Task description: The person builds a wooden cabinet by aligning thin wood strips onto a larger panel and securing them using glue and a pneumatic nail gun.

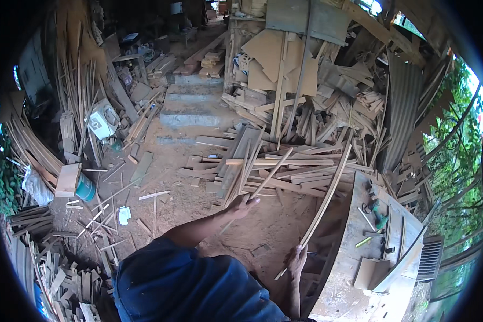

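Observation:
My left hand (243, 205) is closed around a thin wooden strip (272, 174). That strip slants up and away to the right, its far end over the wood pile. Lower and to the right, my right hand (296, 258) grips a longer, slightly bowed wooden strip (328, 196) near its lower end. A dark line runs along this one, so I cannot tell whether it is a single piece or two together. It passes just left of the workbench (338, 279), and its far end reaches over the heaped wood.
A pile of boards and offcuts (306, 166) lies ahead. On the bench are a green-handled tool (381, 221) and small boards. Concrete steps (190, 118) lead up at the back. Left stand a teal bucket (85, 189), a white container (103, 121), leaning slats and floor scraps.

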Demonstrator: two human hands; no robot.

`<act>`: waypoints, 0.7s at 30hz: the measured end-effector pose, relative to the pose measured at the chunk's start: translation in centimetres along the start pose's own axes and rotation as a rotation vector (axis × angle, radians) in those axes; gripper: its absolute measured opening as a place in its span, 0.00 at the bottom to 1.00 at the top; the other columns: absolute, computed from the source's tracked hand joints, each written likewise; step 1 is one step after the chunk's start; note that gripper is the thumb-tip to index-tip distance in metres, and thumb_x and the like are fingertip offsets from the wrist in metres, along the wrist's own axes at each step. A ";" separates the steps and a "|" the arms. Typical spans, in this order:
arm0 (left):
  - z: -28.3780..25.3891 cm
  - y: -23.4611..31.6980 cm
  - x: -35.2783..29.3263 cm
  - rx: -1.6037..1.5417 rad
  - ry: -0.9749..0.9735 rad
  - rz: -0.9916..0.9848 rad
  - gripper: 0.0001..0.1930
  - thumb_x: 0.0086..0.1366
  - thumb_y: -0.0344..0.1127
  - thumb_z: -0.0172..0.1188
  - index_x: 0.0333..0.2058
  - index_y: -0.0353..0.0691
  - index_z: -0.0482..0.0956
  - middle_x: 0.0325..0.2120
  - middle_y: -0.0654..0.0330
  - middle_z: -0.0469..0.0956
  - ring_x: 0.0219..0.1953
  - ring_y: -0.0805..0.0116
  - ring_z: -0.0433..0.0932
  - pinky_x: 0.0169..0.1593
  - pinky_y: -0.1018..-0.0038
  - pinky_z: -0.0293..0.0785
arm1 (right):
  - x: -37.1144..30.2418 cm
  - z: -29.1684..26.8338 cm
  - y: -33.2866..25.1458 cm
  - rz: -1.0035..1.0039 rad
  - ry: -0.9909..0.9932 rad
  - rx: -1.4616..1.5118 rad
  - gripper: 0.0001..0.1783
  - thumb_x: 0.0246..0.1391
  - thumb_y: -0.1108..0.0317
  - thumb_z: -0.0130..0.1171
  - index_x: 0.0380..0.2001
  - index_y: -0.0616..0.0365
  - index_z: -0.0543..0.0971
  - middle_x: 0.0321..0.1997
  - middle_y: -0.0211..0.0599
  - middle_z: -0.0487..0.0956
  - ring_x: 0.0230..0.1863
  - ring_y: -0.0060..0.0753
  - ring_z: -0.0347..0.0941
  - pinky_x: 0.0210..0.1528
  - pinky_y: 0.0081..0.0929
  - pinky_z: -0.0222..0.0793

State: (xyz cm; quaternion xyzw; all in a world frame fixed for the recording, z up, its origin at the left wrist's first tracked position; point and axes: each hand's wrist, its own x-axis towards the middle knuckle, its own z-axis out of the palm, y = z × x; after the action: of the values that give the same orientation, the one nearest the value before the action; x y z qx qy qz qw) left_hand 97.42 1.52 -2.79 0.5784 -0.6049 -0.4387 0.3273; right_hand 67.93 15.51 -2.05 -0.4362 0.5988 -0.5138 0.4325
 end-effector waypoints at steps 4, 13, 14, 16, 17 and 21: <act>-9.8 0.7 -2.9 -0.760 0.072 -0.116 0.18 0.74 0.48 0.53 0.49 0.38 0.75 0.27 0.62 0.77 0.29 0.71 0.79 0.33 0.74 0.78 | 1.7 19.3 -6.0 -0.075 -0.282 -0.045 0.25 0.71 0.45 0.42 0.50 0.58 0.69 0.18 0.29 0.70 0.14 0.24 0.69 0.15 0.27 0.65; -31.5 -10.1 -14.5 -1.080 0.642 0.014 0.14 0.71 0.46 0.60 0.33 0.42 0.75 0.26 0.61 0.81 0.26 0.74 0.78 0.27 0.77 0.73 | -7.1 50.4 -8.0 -0.285 -0.927 -0.124 0.27 0.73 0.57 0.44 0.69 0.56 0.61 0.24 0.43 0.77 0.22 0.39 0.76 0.27 0.38 0.72; -32.8 -11.7 -16.0 -1.109 0.722 -0.016 0.13 0.70 0.45 0.61 0.34 0.42 0.75 0.26 0.61 0.81 0.27 0.73 0.79 0.28 0.76 0.74 | -7.8 52.1 -7.5 -0.059 -1.122 -0.065 0.26 0.73 0.57 0.44 0.69 0.55 0.62 0.24 0.39 0.77 0.22 0.33 0.76 0.27 0.34 0.74; -35.8 -13.2 -18.2 -1.153 0.918 -0.044 0.11 0.70 0.43 0.62 0.36 0.42 0.75 0.26 0.60 0.81 0.29 0.70 0.81 0.33 0.73 0.77 | -9.8 55.6 -8.1 -0.003 -1.279 -0.079 0.25 0.74 0.55 0.42 0.68 0.53 0.64 0.27 0.34 0.77 0.23 0.24 0.77 0.26 0.26 0.75; -37.0 -13.2 -19.1 -1.174 1.022 -0.041 0.11 0.69 0.42 0.63 0.38 0.41 0.75 0.26 0.59 0.81 0.30 0.68 0.82 0.36 0.70 0.79 | -10.5 56.9 -8.9 0.050 -1.341 -0.103 0.25 0.74 0.55 0.42 0.67 0.53 0.65 0.29 0.35 0.78 0.24 0.25 0.77 0.26 0.26 0.75; -42.5 -17.2 -21.8 -1.073 1.202 -0.067 0.11 0.66 0.38 0.66 0.39 0.41 0.74 0.24 0.62 0.77 0.24 0.70 0.79 0.31 0.71 0.82 | -10.8 62.5 -4.7 0.051 -1.526 0.000 0.25 0.74 0.57 0.42 0.68 0.53 0.63 0.33 0.35 0.79 0.25 0.25 0.77 0.25 0.26 0.75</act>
State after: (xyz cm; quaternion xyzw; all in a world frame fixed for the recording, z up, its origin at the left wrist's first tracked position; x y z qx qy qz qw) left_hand 145.42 17.54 1.05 0.4972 -0.0146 -0.2929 0.8166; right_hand 131.31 10.66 -2.69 -0.6565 0.1438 -0.0600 0.7381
